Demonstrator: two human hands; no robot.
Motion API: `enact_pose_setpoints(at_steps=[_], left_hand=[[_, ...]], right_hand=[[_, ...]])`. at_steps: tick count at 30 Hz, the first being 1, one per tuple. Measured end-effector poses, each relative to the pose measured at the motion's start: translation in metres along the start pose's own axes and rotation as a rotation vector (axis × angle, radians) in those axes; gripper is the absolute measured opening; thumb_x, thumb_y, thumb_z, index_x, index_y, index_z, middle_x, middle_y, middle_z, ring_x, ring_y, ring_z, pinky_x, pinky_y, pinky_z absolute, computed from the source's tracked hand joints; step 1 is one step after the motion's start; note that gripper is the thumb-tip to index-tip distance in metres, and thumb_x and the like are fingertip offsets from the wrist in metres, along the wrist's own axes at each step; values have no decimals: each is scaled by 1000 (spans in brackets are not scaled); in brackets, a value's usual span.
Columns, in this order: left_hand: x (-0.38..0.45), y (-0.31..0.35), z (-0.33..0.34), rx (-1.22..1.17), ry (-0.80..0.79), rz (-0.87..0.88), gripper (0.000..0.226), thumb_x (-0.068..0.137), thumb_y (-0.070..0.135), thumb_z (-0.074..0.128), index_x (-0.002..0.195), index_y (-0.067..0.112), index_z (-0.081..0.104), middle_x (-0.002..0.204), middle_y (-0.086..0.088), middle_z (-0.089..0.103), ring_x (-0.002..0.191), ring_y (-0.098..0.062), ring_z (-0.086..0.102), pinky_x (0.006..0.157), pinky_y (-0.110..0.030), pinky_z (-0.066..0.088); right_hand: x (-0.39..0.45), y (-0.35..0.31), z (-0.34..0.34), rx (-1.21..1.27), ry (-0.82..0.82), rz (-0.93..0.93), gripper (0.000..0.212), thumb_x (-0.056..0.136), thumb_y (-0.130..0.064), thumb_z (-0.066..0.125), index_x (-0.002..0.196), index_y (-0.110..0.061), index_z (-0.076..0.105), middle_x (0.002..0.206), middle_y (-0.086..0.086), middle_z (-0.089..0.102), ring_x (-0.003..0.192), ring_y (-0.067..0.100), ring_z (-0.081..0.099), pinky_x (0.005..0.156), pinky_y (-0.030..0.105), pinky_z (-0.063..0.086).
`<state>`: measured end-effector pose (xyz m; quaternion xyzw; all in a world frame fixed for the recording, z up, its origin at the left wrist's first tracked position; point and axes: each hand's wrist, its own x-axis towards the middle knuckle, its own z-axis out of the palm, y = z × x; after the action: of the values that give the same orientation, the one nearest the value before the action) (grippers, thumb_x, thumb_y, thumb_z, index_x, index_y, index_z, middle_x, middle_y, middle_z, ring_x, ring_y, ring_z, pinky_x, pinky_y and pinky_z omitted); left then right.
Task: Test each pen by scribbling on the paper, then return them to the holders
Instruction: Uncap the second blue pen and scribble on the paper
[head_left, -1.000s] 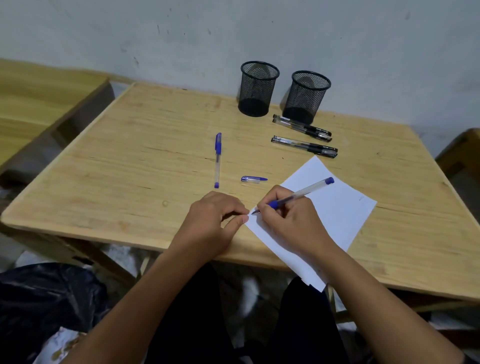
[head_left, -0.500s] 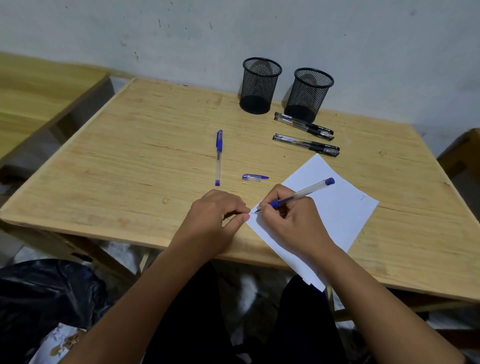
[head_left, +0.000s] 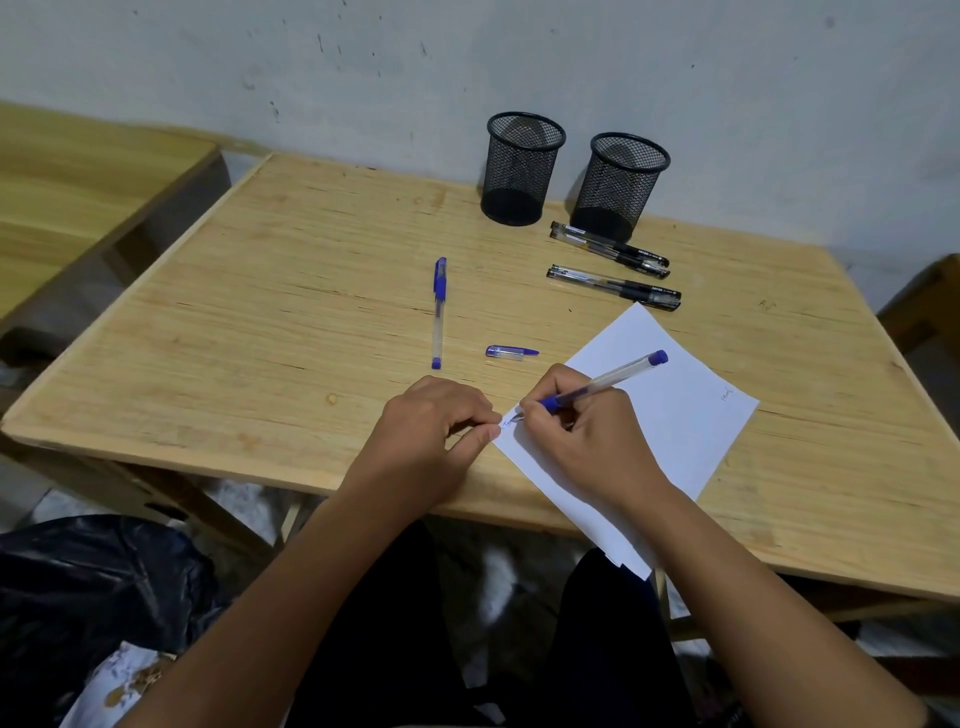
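Holders, two black mesh cups (head_left: 523, 169), stand at the table's (head_left: 260, 312) far edge with black pens (head_left: 613, 283) just beside them. Right hand (head_left: 587, 441) clenches a blue pen (head_left: 605, 384), tip on the paper (head_left: 675, 426); left hand (head_left: 426, 431) pins the sheet's corner. Blue marks now show there.

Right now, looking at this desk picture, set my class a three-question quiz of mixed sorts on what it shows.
1. True or false: both mesh holders hold pens.
2. How many black pens lie on the table?
3. The loose cap lies: A) on the paper B) on bare wood C) in a holder.

Key: 1 false, both look empty. 2 three. 3 B. The right hand writes with a blue pen; the left hand steadies the sheet.
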<state>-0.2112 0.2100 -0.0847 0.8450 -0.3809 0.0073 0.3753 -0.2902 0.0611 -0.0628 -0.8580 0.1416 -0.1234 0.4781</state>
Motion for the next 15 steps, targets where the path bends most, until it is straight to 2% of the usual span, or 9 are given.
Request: enact_pose_setpoints(at_steps=[3, 7, 9, 12, 15], left_hand=[[0, 0, 0, -5, 4, 9, 17, 75, 28, 62, 85, 21, 73, 89, 7, 72, 93, -3, 52, 77, -14, 33], [0, 1, -1, 1, -19, -2, 18, 76, 30, 61, 87, 21, 73, 91, 9, 71, 93, -6, 57, 76, -16, 36], [2, 3, -3, -18, -30, -17, 16, 77, 29, 62, 86, 22, 72, 90, 11, 70, 90, -1, 55, 78, -8, 34], [11, 11, -8, -39, 1, -34, 9, 81, 22, 66, 89, 22, 70, 90, 12, 68, 87, 2, 52, 76, 1, 32], [33, 20, -9, 0, 55, -57, 17, 86, 22, 60, 102, 24, 66, 101, 12, 62, 97, -3, 50, 80, -7, 29]], right_hand=[[0, 0, 0, -8, 8, -1, 11, 82, -7, 56, 73, -4, 61, 70, 24, 60, 56, 13, 44, 52, 16, 34], [0, 0, -1, 13, 26, 25, 12, 83, -8, 55, 72, -3, 59, 70, 26, 58, 57, 17, 44, 52, 19, 34], [1, 1, -3, 62, 78, 68, 14, 84, -10, 55, 72, -5, 60, 68, 24, 58, 58, 20, 46, 54, 22, 35], [4, -1, -9, 273, 163, 177, 14, 90, -12, 54, 79, -4, 59, 58, 13, 57, 50, 13, 49, 49, 19, 37], [7, -5, -18, 467, 209, 204, 13, 93, -10, 53, 90, 3, 55, 60, 17, 60, 40, 11, 49, 38, 16, 32]])
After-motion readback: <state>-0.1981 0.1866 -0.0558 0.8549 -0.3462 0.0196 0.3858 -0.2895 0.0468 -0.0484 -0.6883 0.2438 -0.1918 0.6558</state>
